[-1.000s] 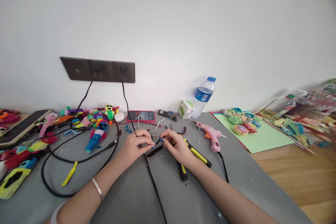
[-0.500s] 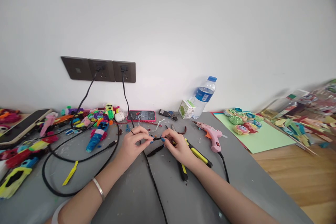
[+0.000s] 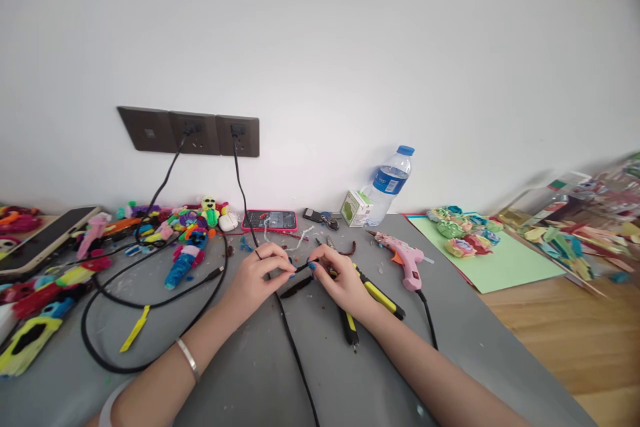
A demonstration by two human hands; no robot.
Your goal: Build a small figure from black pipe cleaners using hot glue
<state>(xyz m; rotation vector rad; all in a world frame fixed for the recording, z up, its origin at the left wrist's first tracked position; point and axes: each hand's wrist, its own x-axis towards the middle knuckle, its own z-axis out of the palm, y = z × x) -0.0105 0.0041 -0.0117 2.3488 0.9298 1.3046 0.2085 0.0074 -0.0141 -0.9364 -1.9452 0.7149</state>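
Observation:
A short black pipe cleaner [image 3: 301,268] stretches between my two hands above the grey table. My left hand [image 3: 261,275] pinches its left end between thumb and fingertips. Its right end is in the pinch of my right hand [image 3: 343,277]. Just below them lies another black fuzzy piece [image 3: 297,287]. Pliers with yellow and black handles [image 3: 379,299] rest partly hidden under my right hand. A black cable [image 3: 290,340] runs down from the wall socket, passing behind my left hand.
Right of my hands lies a pink glue gun [image 3: 407,257]. A water bottle [image 3: 390,187] and a small box [image 3: 356,208] stand against the wall. Left are a coiled cable [image 3: 86,320], pipe-cleaner figures [image 3: 187,257] and a phone [image 3: 270,220]. Green paper [image 3: 515,263] carries crumpled flowers.
My left fingers have shifted slightly to the right along the black pipe cleaner, and its exposed stretch now tilts a little. My right hand has barely moved.

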